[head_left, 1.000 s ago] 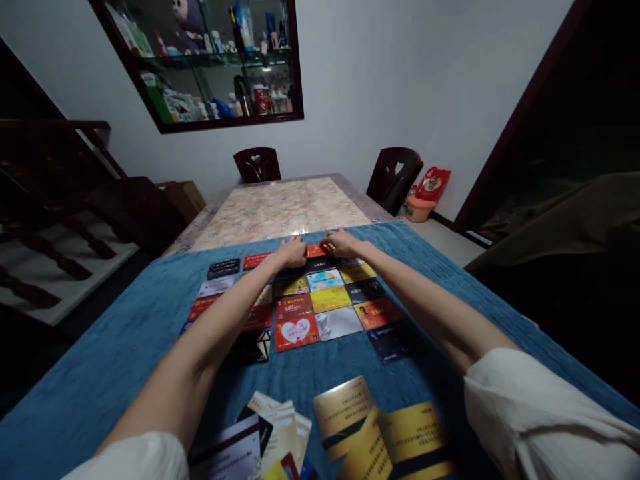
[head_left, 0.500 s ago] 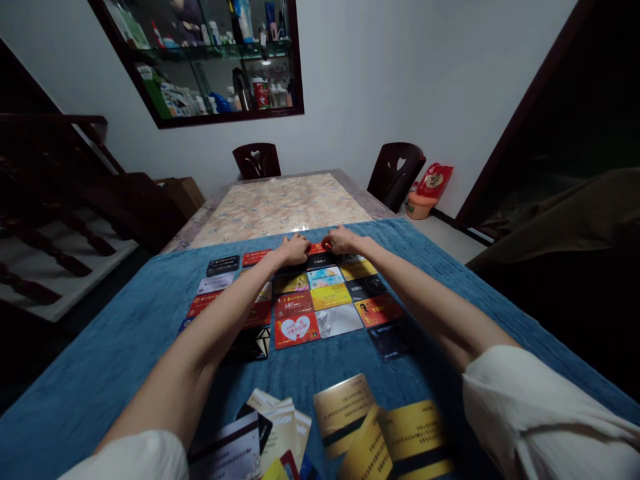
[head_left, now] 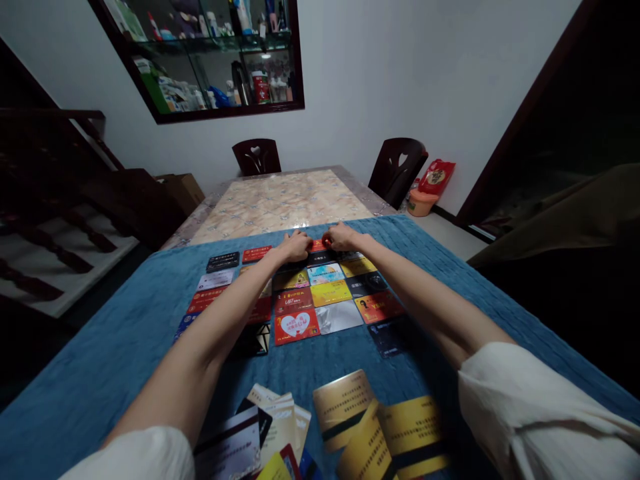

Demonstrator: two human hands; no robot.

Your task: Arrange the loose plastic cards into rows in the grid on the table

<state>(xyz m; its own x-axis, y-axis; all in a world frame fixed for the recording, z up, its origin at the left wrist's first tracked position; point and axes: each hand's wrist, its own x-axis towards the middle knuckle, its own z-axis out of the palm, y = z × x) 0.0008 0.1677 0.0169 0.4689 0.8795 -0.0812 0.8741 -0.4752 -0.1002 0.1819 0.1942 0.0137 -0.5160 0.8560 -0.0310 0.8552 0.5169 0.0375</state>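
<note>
At the far edge of the laid-out cards, a small red card point(head_left: 319, 245) lies between my two hands. My left hand point(head_left: 297, 247) has its fingers curled against the card's left side. On the right side, my right hand point(head_left: 341, 236) pinches with bent fingers at the card's edge. Just below it sits a black card point(head_left: 321, 258). Closer in, rows of cards include a blue-and-white card point(head_left: 325, 274), a yellow card point(head_left: 331, 293), a silver card point(head_left: 340, 317) and a red card with a white heart point(head_left: 296, 326). My left forearm covers part of the left columns.
A blue cloth point(head_left: 125, 320) covers the near part of the patterned table point(head_left: 285, 193). Loose gold cards point(head_left: 345, 407) and a pile of pale cards point(head_left: 280, 427) lie nearest me. Two dark chairs, one a right-hand chair point(head_left: 397, 170), stand at the far side.
Both hands stay at the red card with almost no movement. The view has shifted very slightly.
</note>
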